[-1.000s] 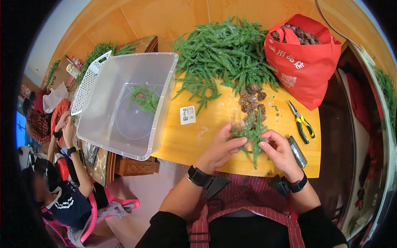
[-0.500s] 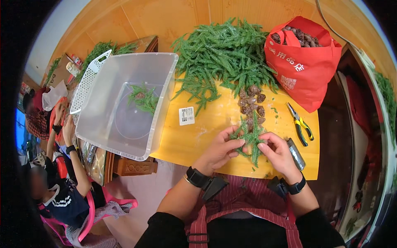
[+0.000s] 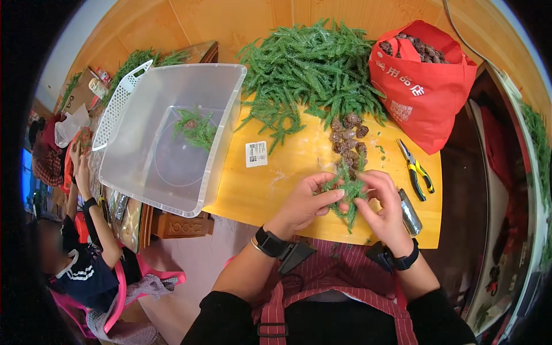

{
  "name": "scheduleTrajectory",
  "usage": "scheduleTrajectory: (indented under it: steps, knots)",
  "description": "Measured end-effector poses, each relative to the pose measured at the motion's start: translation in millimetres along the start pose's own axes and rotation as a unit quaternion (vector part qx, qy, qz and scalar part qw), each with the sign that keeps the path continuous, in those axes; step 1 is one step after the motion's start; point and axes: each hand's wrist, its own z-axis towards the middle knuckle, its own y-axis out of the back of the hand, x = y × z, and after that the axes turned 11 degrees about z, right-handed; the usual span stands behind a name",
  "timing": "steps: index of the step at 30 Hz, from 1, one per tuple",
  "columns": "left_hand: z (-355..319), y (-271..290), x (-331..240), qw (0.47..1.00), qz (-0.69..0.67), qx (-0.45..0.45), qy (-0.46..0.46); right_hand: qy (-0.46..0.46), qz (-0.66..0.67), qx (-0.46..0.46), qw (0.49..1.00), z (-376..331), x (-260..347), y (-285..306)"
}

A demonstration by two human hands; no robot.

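Pinched a green sprig (image 3: 351, 214) over the near part of the yellow table (image 3: 253, 192) with the left hand (image 3: 305, 202), with thumb pressed toward fingers. Opened the right hand (image 3: 382, 201) partly beside it, after an earlier pinch, apparently giving the holding mostly to the left; could not tell about remaining contact of the thumb. Saw beyond it some pine cones (image 3: 351, 121) and heaped greenery (image 3: 310, 69); farther right, pliers (image 3: 411, 163) and a red bag (image 3: 422, 86); at left, a clear bin (image 3: 135, 115) with another sprig (image 3: 201, 132) inside.

Hands (image 3: 307, 204) close together, fingers (image 3: 384, 183) bent, thumbs (image 3: 330, 197) pointing inward; forearms (image 3: 242, 270) slanted inward.
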Motion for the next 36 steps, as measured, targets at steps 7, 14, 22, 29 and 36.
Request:
scheduleTrajectory:
  steps: [7,14,22,29,36]
  knots:
    - [1.2,0.5,6.9,0.999,0.001,0.04,-0.001,0.045,-0.098,0.02,0.994,-0.8,1.4,5.6]
    - [-0.4,1.4,3.4,0.998,0.013,0.056,0.01,0.041,-0.064,0.004,0.997,-0.9,-0.7,4.9]
    - [-0.1,0.6,7.4,0.999,0.014,0.038,0.007,0.027,-0.029,-0.009,0.999,-2.6,-3.8,3.0]
    - [2.3,-1.9,9.0,1.0,0.013,0.013,-0.016,0.018,-0.019,-0.007,1.0,-2.4,-0.5,1.6]
    - [1.3,-5.6,8.6,0.999,0.035,-0.004,-0.022,0.004,0.028,-0.001,1.0,-2.2,-3.0,0.6]
